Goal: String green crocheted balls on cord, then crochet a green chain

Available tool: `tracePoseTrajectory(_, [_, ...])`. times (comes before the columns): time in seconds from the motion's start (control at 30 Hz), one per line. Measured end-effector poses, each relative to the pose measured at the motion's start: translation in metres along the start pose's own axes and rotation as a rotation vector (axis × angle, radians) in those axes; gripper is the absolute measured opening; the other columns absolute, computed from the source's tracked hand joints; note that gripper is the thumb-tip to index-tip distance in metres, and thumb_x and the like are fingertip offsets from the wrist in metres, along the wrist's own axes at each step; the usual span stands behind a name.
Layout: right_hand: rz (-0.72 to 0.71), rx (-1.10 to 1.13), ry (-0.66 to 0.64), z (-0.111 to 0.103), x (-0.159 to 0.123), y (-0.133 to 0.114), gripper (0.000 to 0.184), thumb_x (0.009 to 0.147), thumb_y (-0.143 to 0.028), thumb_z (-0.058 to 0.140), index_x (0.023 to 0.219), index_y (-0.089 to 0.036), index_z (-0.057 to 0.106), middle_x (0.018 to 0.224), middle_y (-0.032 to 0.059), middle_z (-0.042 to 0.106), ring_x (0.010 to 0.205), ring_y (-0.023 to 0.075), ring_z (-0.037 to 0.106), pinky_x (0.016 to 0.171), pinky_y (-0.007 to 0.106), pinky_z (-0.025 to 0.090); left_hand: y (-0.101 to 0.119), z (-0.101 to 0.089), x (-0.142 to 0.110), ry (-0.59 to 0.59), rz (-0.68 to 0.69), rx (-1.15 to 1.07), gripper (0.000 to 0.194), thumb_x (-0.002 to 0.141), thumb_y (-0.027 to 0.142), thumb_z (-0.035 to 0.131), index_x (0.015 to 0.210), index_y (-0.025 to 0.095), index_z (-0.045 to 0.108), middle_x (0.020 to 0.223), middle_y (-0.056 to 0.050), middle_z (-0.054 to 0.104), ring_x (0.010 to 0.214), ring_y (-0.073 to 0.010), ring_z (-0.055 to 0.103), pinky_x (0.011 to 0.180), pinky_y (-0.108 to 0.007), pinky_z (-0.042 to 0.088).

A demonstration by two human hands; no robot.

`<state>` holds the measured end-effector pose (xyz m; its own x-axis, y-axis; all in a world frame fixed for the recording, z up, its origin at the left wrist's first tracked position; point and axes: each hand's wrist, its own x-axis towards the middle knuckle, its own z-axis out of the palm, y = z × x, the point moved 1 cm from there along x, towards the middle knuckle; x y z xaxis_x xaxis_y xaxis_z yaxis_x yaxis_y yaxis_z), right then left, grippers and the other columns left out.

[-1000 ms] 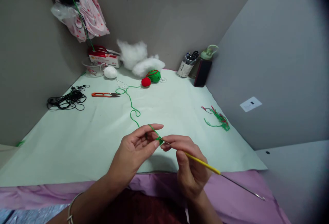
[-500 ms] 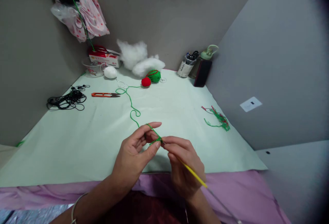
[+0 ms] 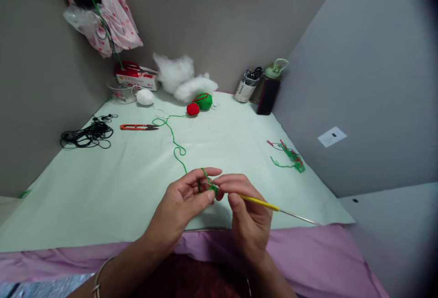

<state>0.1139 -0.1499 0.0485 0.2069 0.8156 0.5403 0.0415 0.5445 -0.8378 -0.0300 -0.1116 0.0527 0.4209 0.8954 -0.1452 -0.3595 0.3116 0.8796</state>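
My left hand (image 3: 186,197) pinches a small piece of green crochet work (image 3: 213,189) between thumb and fingers, with green yarn (image 3: 178,145) looped over its raised index finger. That yarn trails across the table toward the green yarn ball (image 3: 204,101). In my right hand (image 3: 248,216) is a crochet hook (image 3: 262,202) with a yellow grip, its metal tail pointing to the right. The hook's tip meets the green work near my left fingertips; the exact stitch is too small to make out.
On the pale table cover (image 3: 137,188) lie orange thread snips (image 3: 137,127), a black cord tangle (image 3: 91,134), a red yarn ball (image 3: 192,109), a white yarn ball (image 3: 145,97) and yarn scraps (image 3: 291,157). White stuffing (image 3: 178,74), a pen cup (image 3: 245,89) and a phone (image 3: 268,97) stand behind.
The crochet hook has swung from slanting down toward me to lying flatter, its tail now higher and pointing right. My right hand has turned with it; the left still grips the green work.
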Motion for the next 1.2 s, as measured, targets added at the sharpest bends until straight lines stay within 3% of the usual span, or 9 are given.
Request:
tracePoseTrajectory(0.17, [-0.085, -0.251, -0.002, 0.0, -0.005, 0.005, 0.029, 0.098, -0.011, 0.059, 0.113, -0.029, 0.076, 0.102, 0.0058, 0.073, 0.09, 0.0194, 0.069, 0.072, 0.034, 0.06, -0.005, 0.006, -0.001, 0.056, -0.01, -0.059, 0.045, 0.081, 0.03, 0.085, 0.125, 0.027, 0.075, 0.092, -0.001, 0.066, 0.088, -0.0135, 0.06, 0.088, -0.027, 0.048])
tracePoseTrajectory(0.3, [-0.231, -0.448, -0.046, -0.004, -0.008, 0.006, 0.036, 0.093, -0.011, 0.066, 0.12, -0.032, 0.076, 0.107, 0.0067, 0.072, 0.093, 0.0219, 0.07, 0.073, 0.035, 0.061, -0.004, 0.01, 0.002, 0.036, -0.177, -0.271, 0.04, 0.081, 0.029, 0.082, 0.12, 0.021, 0.076, 0.092, -0.003, 0.067, 0.084, -0.0127, 0.059, 0.085, -0.026, 0.05])
tracePoseTrajectory(0.43, [-0.049, -0.169, 0.104, -0.007, -0.003, 0.005, 0.027, 0.099, -0.011, 0.056, 0.107, -0.027, 0.077, 0.089, 0.0035, 0.068, 0.077, 0.0161, 0.065, 0.067, 0.031, 0.056, 0.0, 0.005, 0.005, 0.012, -0.192, -0.356, 0.033, 0.079, 0.024, 0.083, 0.111, 0.018, 0.08, 0.083, 0.0, 0.06, 0.073, -0.0085, 0.055, 0.078, -0.023, 0.05])
tracePoseTrajectory(0.53, [0.033, 0.035, 0.081, -0.004, 0.002, 0.006, 0.022, 0.1, -0.015, 0.057, 0.101, -0.026, 0.077, 0.088, 0.0026, 0.067, 0.07, 0.0134, 0.063, 0.064, 0.03, 0.054, 0.002, 0.004, 0.004, -0.006, -0.122, -0.271, 0.033, 0.08, 0.024, 0.083, 0.112, 0.02, 0.079, 0.085, 0.0, 0.062, 0.08, -0.0108, 0.06, 0.083, -0.026, 0.051])
tracePoseTrajectory(0.67, [0.059, 0.065, 0.036, 0.0, 0.003, 0.008, 0.021, 0.1, -0.018, 0.06, 0.103, -0.028, 0.078, 0.097, 0.0052, 0.073, 0.086, 0.0175, 0.067, 0.066, 0.029, 0.055, 0.001, 0.006, 0.001, -0.014, -0.063, -0.115, 0.035, 0.081, 0.028, 0.085, 0.115, 0.023, 0.078, 0.091, -0.003, 0.068, 0.091, -0.016, 0.063, 0.092, -0.031, 0.049])
tracePoseTrajectory(0.83, [0.079, 0.152, 0.036, -0.001, 0.003, 0.012, 0.022, 0.101, -0.016, 0.058, 0.103, -0.026, 0.077, 0.099, 0.005, 0.074, 0.075, 0.0136, 0.066, 0.067, 0.03, 0.056, -0.001, 0.001, 0.0, 0.041, -0.035, -0.054, 0.043, 0.08, 0.03, 0.086, 0.121, 0.025, 0.076, 0.099, -0.004, 0.069, 0.098, -0.0169, 0.061, 0.097, -0.032, 0.047])
tracePoseTrajectory(1.07, [0.194, 0.332, 0.055, -0.002, 0.006, 0.012, 0.019, 0.104, -0.025, 0.057, 0.098, -0.023, 0.075, 0.095, 0.0048, 0.075, 0.071, 0.0128, 0.07, 0.066, 0.028, 0.058, 0.0, -0.001, 0.002, 0.018, -0.024, -0.037, 0.035, 0.081, 0.033, 0.085, 0.115, 0.026, 0.079, 0.09, -0.001, 0.064, 0.089, -0.0142, 0.063, 0.09, -0.029, 0.049])
tracePoseTrajectory(1.2, [0.19, 0.329, 0.016, -0.006, 0.005, 0.008, 0.022, 0.106, -0.024, 0.052, 0.101, -0.023, 0.073, 0.097, 0.004, 0.076, 0.075, 0.0135, 0.072, 0.07, 0.029, 0.059, 0.001, -0.002, 0.001, 0.022, -0.011, -0.022, 0.033, 0.081, 0.034, 0.086, 0.113, 0.027, 0.08, 0.089, 0.0, 0.063, 0.087, -0.0124, 0.062, 0.086, -0.026, 0.049])
